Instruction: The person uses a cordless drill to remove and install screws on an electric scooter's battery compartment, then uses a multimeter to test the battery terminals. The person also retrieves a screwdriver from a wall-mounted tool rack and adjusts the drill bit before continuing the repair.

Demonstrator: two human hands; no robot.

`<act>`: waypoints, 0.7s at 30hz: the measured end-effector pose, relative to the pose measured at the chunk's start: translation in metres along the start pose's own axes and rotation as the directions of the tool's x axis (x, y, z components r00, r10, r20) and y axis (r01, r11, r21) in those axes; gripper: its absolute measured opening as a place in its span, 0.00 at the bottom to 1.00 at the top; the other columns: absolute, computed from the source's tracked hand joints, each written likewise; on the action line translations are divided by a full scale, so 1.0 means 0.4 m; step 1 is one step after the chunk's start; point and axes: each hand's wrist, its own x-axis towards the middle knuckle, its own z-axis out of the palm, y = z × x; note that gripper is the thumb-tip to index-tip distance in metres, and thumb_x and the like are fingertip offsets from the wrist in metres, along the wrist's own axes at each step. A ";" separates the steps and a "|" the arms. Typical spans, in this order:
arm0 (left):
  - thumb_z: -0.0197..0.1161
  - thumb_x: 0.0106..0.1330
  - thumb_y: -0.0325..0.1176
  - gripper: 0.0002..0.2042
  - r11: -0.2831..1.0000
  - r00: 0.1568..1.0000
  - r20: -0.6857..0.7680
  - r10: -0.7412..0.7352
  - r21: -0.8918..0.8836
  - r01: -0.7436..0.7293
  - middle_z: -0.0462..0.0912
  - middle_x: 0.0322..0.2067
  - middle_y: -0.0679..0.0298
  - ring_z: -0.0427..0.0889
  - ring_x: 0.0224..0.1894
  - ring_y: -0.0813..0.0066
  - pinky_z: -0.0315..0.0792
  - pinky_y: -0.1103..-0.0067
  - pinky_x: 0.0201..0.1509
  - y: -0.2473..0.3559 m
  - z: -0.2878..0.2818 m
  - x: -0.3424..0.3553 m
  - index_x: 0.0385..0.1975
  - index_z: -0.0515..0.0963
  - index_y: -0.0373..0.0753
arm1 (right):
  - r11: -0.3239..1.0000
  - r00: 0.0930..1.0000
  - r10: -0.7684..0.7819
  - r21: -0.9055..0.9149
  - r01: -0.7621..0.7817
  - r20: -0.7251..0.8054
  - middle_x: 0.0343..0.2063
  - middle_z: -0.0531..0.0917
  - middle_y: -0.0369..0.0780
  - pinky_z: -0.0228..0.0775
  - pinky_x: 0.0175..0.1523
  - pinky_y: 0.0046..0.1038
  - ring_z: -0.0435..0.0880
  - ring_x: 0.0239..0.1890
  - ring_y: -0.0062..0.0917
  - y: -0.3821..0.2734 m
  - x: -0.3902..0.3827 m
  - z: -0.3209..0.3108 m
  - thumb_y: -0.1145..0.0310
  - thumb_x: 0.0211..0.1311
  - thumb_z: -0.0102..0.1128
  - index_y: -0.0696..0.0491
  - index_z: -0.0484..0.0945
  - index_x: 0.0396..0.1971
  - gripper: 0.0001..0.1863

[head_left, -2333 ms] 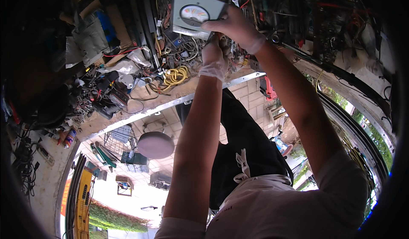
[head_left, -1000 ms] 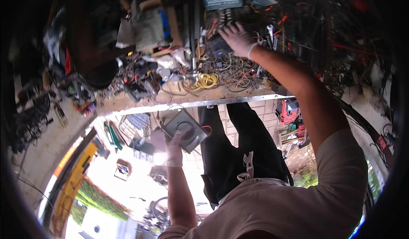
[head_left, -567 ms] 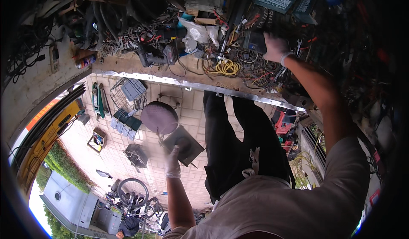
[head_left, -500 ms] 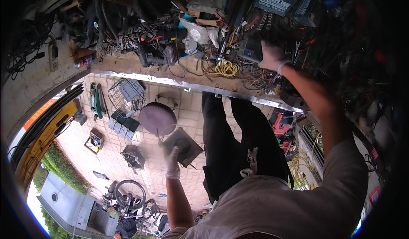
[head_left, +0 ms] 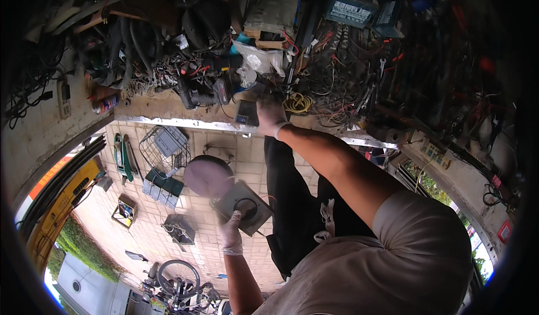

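My left hand (head_left: 231, 235), in a whitish glove, grips a square grey box (head_left: 261, 215) by the dark round ring on its face. It is held above the tiled floor, beside a round purple-brown stool seat (head_left: 206, 176). At the bench's front edge my right hand (head_left: 272, 116), gloved too, has its fingers closed on the side of a small dark box (head_left: 245, 113); the far fingers are partly hidden. Just beyond that hand lie a coil of yellow cable (head_left: 297, 103) and a clear plastic bag (head_left: 254, 56).
Tangled wires and tools cover the workbench (head_left: 157, 106), among them a cordless drill (head_left: 188, 90) and a battery (head_left: 352, 10). A wire basket (head_left: 160, 152), a dark toolbox (head_left: 163, 187) and a black crate (head_left: 179, 229) stand on the floor. A bicycle (head_left: 178, 278) is farther off.
My right hand has carried the small dark box leftward and nearer, from among the wires to the bench's front edge. The grey box in my left hand has shifted slightly.
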 end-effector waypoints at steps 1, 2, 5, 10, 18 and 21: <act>0.64 0.61 0.17 0.41 1.000 1.000 0.026 0.006 0.011 -0.006 0.67 0.66 0.59 0.68 0.66 0.65 0.61 0.71 0.72 0.005 0.005 0.003 0.75 0.52 0.39 | 1.000 1.000 0.009 -0.012 -0.009 -0.016 0.42 0.81 0.52 0.77 0.45 0.41 0.84 0.41 0.45 -0.019 0.022 0.014 0.65 0.42 0.67 0.61 0.71 0.51 0.32; 0.65 0.60 0.17 0.42 1.000 1.000 0.030 -0.001 0.017 0.000 0.67 0.66 0.59 0.68 0.66 0.65 0.61 0.71 0.72 0.010 0.011 0.006 0.75 0.52 0.39 | 0.999 0.999 0.024 -0.038 -0.025 -0.021 0.42 0.81 0.51 0.77 0.45 0.40 0.83 0.41 0.44 -0.035 0.041 0.026 0.66 0.43 0.67 0.61 0.71 0.52 0.32; 0.65 0.60 0.17 0.40 0.999 0.999 0.039 -0.020 0.028 0.019 0.69 0.64 0.60 0.69 0.65 0.66 0.62 0.71 0.71 0.034 0.038 0.017 0.73 0.55 0.37 | 0.984 0.982 0.102 -0.130 -0.123 -0.159 0.38 0.81 0.46 0.75 0.39 0.37 0.84 0.37 0.36 -0.085 0.063 0.054 0.66 0.43 0.69 0.60 0.71 0.54 0.34; 0.66 0.60 0.17 0.38 0.997 0.995 0.097 -0.019 0.075 0.012 0.71 0.62 0.60 0.73 0.62 0.67 0.68 0.73 0.68 0.089 0.084 0.037 0.71 0.58 0.37 | 0.991 0.991 0.132 -0.014 -0.132 -0.034 0.56 0.73 0.43 0.66 0.54 0.51 0.73 0.57 0.40 -0.118 0.024 0.082 0.61 0.42 0.72 0.52 0.68 0.62 0.42; 0.72 0.59 0.21 0.37 0.996 0.998 0.068 -0.013 0.089 0.006 0.76 0.56 0.58 0.80 0.54 0.68 0.77 0.73 0.58 0.055 0.085 0.053 0.67 0.60 0.36 | 0.978 0.970 0.206 0.001 -0.208 0.128 0.65 0.66 0.48 0.64 0.63 0.54 0.68 0.64 0.45 -0.077 0.050 0.041 0.52 0.41 0.75 0.52 0.60 0.66 0.51; 0.76 0.58 0.25 0.38 0.997 0.997 0.043 0.062 0.047 -0.064 0.77 0.55 0.58 0.77 0.57 0.68 0.75 0.73 0.60 0.007 0.064 0.017 0.66 0.61 0.34 | 0.976 0.971 0.215 -0.048 -0.211 0.108 0.66 0.64 0.47 0.66 0.62 0.53 0.66 0.66 0.43 -0.081 0.054 0.018 0.53 0.42 0.75 0.51 0.57 0.68 0.52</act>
